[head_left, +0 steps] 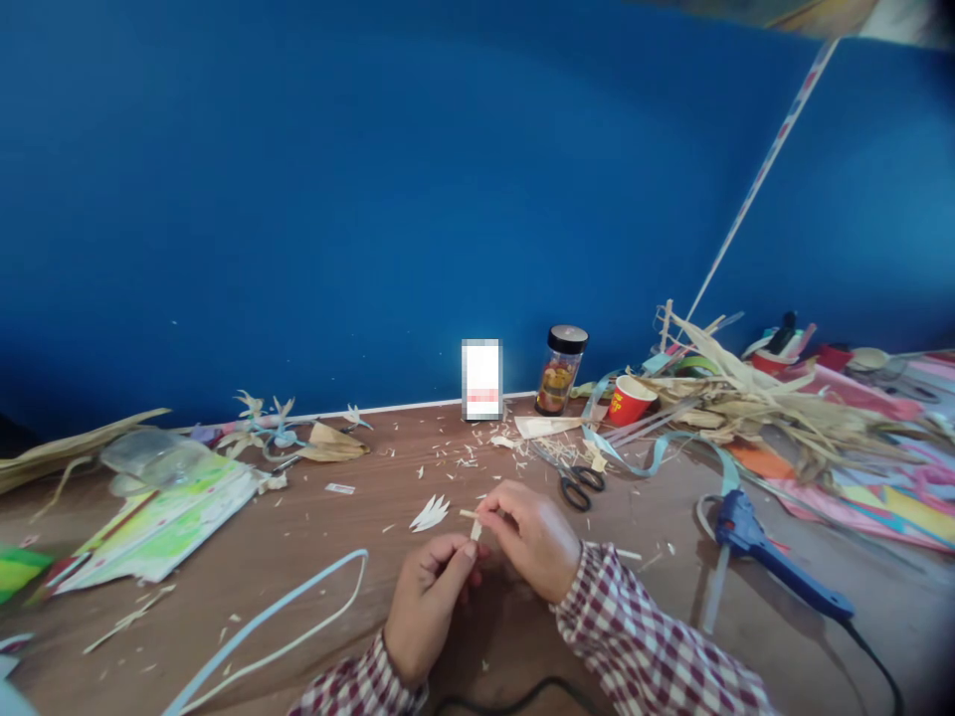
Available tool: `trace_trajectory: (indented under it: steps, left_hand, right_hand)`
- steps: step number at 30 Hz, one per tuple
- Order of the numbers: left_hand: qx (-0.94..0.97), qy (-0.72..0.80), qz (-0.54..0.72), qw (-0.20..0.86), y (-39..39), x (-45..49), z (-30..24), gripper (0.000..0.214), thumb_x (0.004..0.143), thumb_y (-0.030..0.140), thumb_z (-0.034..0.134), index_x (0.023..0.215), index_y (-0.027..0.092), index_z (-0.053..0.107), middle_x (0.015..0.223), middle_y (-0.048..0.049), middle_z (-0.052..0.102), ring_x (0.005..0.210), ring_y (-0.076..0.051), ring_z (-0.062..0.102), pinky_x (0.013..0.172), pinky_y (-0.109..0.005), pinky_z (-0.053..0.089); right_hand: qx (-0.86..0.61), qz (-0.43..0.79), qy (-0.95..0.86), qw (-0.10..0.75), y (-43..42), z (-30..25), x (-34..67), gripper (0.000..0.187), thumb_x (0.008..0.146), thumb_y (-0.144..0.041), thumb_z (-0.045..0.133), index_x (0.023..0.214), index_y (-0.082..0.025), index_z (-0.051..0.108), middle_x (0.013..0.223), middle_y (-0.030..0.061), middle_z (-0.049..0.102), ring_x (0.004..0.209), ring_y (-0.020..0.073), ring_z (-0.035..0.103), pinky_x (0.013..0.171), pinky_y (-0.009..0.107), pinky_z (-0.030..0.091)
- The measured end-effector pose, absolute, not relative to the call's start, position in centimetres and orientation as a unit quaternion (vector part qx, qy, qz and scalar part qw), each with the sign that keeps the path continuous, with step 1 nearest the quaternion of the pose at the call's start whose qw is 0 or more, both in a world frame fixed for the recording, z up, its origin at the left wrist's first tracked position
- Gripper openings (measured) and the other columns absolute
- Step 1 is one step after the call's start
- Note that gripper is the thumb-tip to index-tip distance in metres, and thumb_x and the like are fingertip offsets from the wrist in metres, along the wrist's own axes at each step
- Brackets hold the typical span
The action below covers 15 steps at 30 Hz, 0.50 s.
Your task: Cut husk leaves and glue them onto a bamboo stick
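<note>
My left hand point(427, 602) pinches a small pale strip point(476, 531), which looks like dried corn husk, between thumb and fingers. From the right, my right hand point(538, 545) closes thumb and fingertips on the strip's upper end, where a thin piece sticks out to the left. Just beyond my hands lie several pointed white petal-shaped pieces point(430, 513) in a small fan. Scissors with black handles point(578, 487) rest a little past my right hand, among scattered pale clippings point(469, 459). The fingers partly hide what they grip.
A blue glue gun point(776, 562) with a cord lies at right. Behind stand a dark-lidded jar point(561, 373), a red paper cup point(631, 401) and a blurred white upright object point(481, 376). Dried husks point(791, 403) heap at far right. A light-blue ribbon loop point(276, 607) and painted sheet point(168, 522) lie left.
</note>
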State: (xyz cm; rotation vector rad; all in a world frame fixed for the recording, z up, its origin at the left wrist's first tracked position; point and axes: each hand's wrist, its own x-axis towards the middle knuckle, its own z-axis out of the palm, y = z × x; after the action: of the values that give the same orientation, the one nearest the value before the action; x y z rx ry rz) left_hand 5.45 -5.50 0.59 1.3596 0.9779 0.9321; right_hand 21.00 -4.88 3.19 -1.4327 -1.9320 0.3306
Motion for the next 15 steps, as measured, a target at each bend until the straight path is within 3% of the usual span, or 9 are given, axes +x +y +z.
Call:
trace_trajectory:
  steps: [5, 10, 15]
  left_hand:
    - [0.591, 0.413, 0.368, 0.587, -5.5, 5.5, 0.6, 0.028, 0.079, 0.037, 0.050, 0.074, 0.014, 0.064, 0.055, -0.0007, 0.055, 0.047, -0.010, 0.046, 0.046, -0.019, 0.035]
    - [0.672, 0.418, 0.349, 0.501, -5.0, 5.2, 0.7, 0.025, 0.078, 0.031, 0.050, 0.064, 0.015, 0.062, 0.054, -0.0003, 0.054, 0.052, -0.012, 0.046, 0.050, -0.020, 0.035]
    - [0.707, 0.421, 0.372, 0.429, -4.8, 5.0, 1.3, 0.021, 0.076, 0.027, 0.052, 0.062, 0.017, 0.065, 0.057, -0.0020, 0.059, 0.057, -0.015, 0.050, 0.056, -0.022, 0.037]
  right_hand:
    - [-0.631, 0.020, -0.692, 0.349, -3.8, 4.2, 24.1, 0.019, 0.088, -0.025, 0.040, 0.082, -0.018, 0.056, 0.080, 0.0044, 0.059, 0.072, 0.0150, 0.055, 0.067, 0.026, 0.040]
    - [-0.533, 0.096, -0.777, 0.321, -5.3, 5.5, 22.8, 0.016, 0.081, -0.032, 0.052, 0.091, -0.021, 0.058, 0.085, 0.0026, 0.063, 0.075, 0.0152, 0.057, 0.063, 0.024, 0.041]
    - [-0.528, 0.123, -0.787, 0.294, -5.9, 5.1, 21.4, 0.011, 0.081, -0.023, 0.052, 0.089, -0.023, 0.059, 0.081, -0.0005, 0.065, 0.075, 0.0129, 0.059, 0.064, 0.021, 0.040]
